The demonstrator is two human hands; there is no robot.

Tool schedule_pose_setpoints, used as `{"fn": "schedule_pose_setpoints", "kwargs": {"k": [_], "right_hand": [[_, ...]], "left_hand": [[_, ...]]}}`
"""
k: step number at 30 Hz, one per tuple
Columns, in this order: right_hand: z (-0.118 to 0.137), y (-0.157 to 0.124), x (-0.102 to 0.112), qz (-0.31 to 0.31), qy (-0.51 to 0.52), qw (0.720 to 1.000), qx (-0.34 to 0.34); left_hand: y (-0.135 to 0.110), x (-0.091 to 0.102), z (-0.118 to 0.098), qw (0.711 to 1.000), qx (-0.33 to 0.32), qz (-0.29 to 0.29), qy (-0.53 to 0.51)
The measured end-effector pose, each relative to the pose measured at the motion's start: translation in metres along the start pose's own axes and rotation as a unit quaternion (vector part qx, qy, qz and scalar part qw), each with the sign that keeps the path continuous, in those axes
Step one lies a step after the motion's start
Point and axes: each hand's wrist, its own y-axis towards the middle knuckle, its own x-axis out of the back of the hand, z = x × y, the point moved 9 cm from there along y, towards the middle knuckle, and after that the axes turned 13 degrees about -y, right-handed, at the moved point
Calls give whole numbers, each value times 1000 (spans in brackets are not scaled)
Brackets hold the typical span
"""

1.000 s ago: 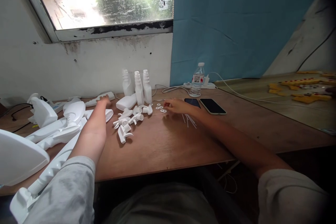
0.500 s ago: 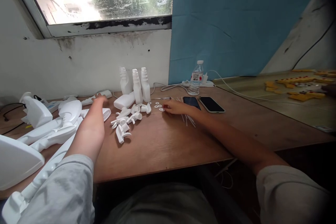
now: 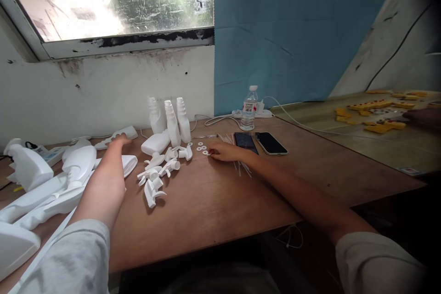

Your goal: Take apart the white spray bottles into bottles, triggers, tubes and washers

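My left hand (image 3: 119,140) reaches over a white bottle (image 3: 128,133) lying near the wall. Its fingers look spread and touch or hover just above the bottle. My right hand (image 3: 222,150) rests low on the table with fingers curled together beside several small white washers (image 3: 205,152); whatever is between the fingertips is hidden. Thin white tubes (image 3: 244,169) lie partly under that hand. Between my arms is a loose pile of white spray trigger heads (image 3: 155,174). Behind it, three white bottles (image 3: 172,124) stand upright, and another bottle (image 3: 155,142) lies in front of them.
More white bottles (image 3: 79,165) are heaped at the left under my forearm. Two phones (image 3: 272,143) lie right of my right hand. A water bottle (image 3: 249,109) stands by a power strip (image 3: 264,114). Yellow parts (image 3: 384,126) and another person's blurred hand (image 3: 422,115) are at far right.
The view has shifted, so the scene sits a little further left and lower. Against the table, both hands stay nearly in place; my right fingertips have drawn slightly away from the washers.
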Motion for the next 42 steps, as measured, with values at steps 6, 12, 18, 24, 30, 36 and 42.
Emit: {"fn": "schedule_pose_setpoints", "kwargs": {"k": [6,12,18,24,30,36,42], "right_hand": [[1,-2,-1,-1,11,1000,15],[4,-5,3,1,13,1000,17],[4,-6,2,-7,14,1000,16],[4,-6,0,-3,4,1000,19],[4,-4,-2,-3,-6,1000,19],[8,-3,-1,-1,-26,999,23],[9,-3,-5,-8,-35,999,22]], "left_hand": [[-6,-5,-6,1000,29,3,-3],[-4,-7,-2,999,36,-14,-14],[1,-5,11,999,38,-10,-12],[-5,0,21,998,51,19,-43],[-12,9,1,996,42,-13,-80],[-26,5,-27,991,57,-24,-115],[-44,-2,-39,983,60,7,-171]]}}
